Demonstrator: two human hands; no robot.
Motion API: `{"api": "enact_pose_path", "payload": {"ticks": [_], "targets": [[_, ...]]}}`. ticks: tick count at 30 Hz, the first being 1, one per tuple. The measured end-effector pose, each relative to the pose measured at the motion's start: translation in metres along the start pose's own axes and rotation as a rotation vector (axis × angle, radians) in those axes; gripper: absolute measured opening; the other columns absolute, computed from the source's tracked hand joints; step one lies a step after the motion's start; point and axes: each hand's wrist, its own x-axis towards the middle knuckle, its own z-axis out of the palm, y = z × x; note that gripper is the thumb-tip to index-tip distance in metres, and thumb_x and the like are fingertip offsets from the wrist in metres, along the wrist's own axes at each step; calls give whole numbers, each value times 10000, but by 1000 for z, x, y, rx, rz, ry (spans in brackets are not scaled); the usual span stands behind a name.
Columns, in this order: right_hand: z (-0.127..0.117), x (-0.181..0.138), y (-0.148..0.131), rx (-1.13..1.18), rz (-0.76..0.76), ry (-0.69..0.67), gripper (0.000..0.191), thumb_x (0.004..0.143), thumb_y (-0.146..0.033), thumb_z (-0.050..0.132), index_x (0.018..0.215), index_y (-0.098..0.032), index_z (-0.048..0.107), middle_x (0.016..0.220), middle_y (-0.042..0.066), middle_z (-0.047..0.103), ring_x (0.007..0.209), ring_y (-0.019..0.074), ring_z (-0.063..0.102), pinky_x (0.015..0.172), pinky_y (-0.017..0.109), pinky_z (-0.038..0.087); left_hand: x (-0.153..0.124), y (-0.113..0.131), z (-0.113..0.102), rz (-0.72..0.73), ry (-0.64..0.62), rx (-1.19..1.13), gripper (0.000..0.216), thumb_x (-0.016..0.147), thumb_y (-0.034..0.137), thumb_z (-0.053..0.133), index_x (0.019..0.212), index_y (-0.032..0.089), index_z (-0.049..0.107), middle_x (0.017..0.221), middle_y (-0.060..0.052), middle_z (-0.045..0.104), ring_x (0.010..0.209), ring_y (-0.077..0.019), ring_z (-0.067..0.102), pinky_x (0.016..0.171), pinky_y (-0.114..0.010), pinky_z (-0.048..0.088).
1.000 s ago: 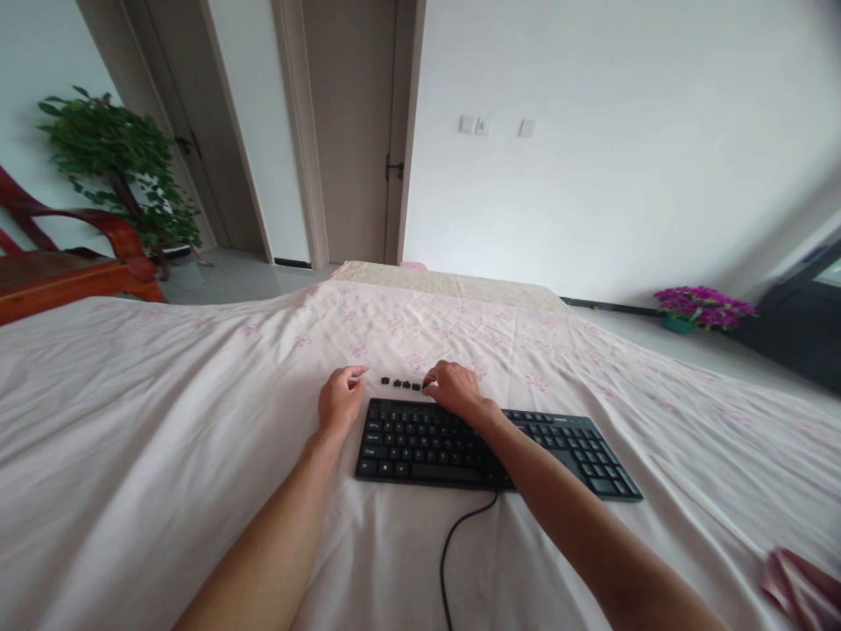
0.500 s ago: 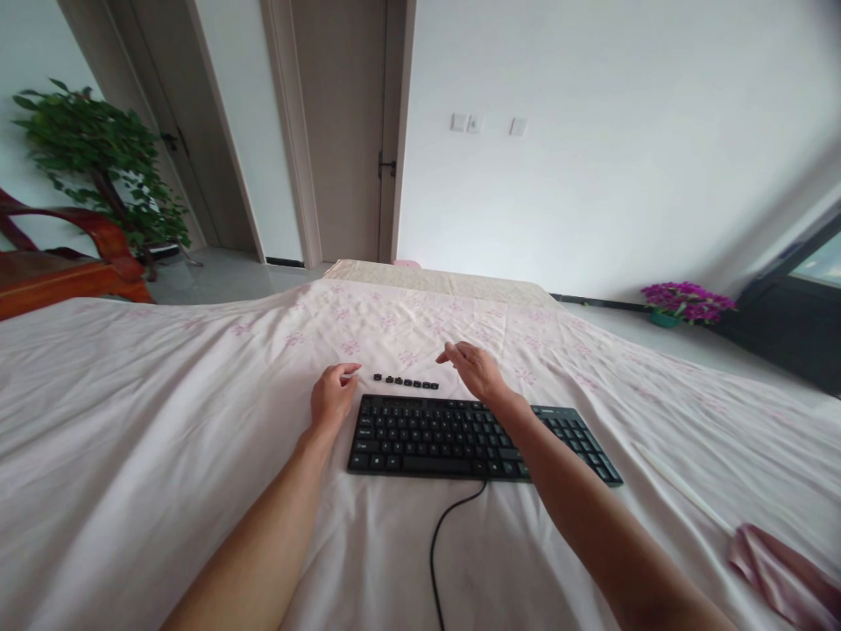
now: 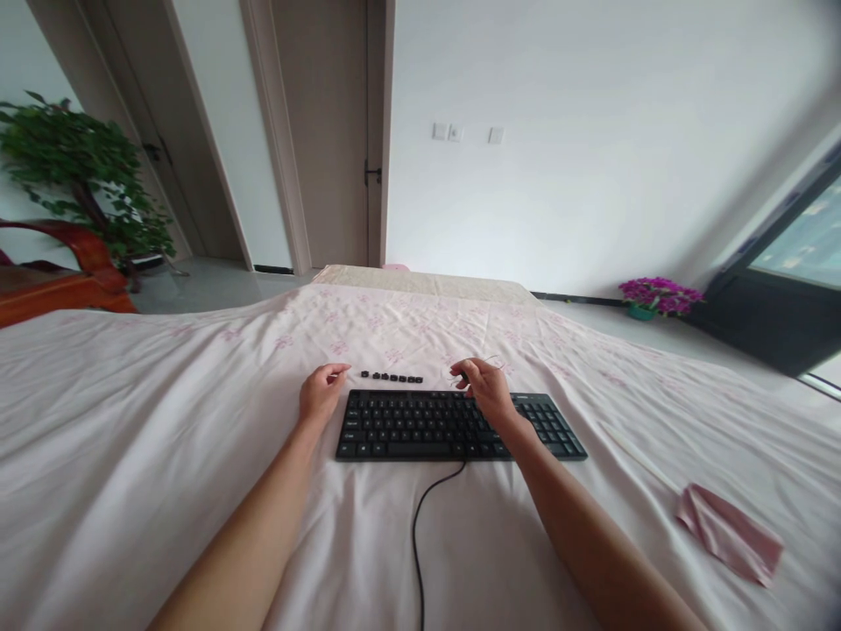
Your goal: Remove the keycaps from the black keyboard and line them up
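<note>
A black keyboard (image 3: 407,427) lies flat on the pale bedspread, its cable running toward me. Just beyond its far edge sits a row of several small black keycaps (image 3: 394,378). My left hand (image 3: 321,394) rests on the cloth by the left end of that row, fingers stretched toward it and nothing visible in them. Above the keyboard's far edge, my right hand (image 3: 487,387) is closed on a small dark tool with thin wires sticking out, which looks like a wire keycap puller (image 3: 465,378). My right forearm covers part of the keys.
A pink cloth (image 3: 729,535) and a pale thin stick (image 3: 640,460) lie on the bedspread (image 3: 164,438) to the right. Farther off are a wooden chair (image 3: 85,263), a leafy plant (image 3: 79,166) and purple flowers (image 3: 660,295) in a pot.
The view has shifted slightly to the right. My right hand has drawn back toward the keyboard, and the dark tool with its wires now shows in its fingers. My left hand stays beside the keycaps.
</note>
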Motion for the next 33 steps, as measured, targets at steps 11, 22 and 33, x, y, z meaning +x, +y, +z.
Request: {"api": "enact_pose_path", "payload": {"ticks": [11, 22, 33], "targets": [[-54, -23, 21, -417, -87, 320, 426, 942, -442, 315, 1130, -226, 631, 1146, 86, 615, 990, 230, 603, 850, 360, 461, -5, -1, 1, -4, -123, -379, 530, 769, 586, 517, 1024, 152, 684, 907, -86, 717, 716, -175, 649, 718, -290, 511], [-119, -52, 60, -777, 226, 325, 412, 936, -333, 336, 1271, -221, 549, 1273, 108, 531, 1051, 244, 574, 838, 341, 443, -25, 20, -9, 40, -312, -358, 524, 772, 581, 541, 1052, 156, 666, 1070, -88, 693, 1014, -235, 622, 939, -344, 453], [-109, -53, 69, -734, 272, 326, 432, 936, -363, 303, 1216, -196, 586, 1219, 122, 572, 1073, 251, 567, 892, 357, 426, -35, 25, -6, 345, -399, -27, 367, 844, 405, 490, 1128, 227, 639, 1165, -61, 618, 1129, -211, 541, 1041, -382, 373]]}}
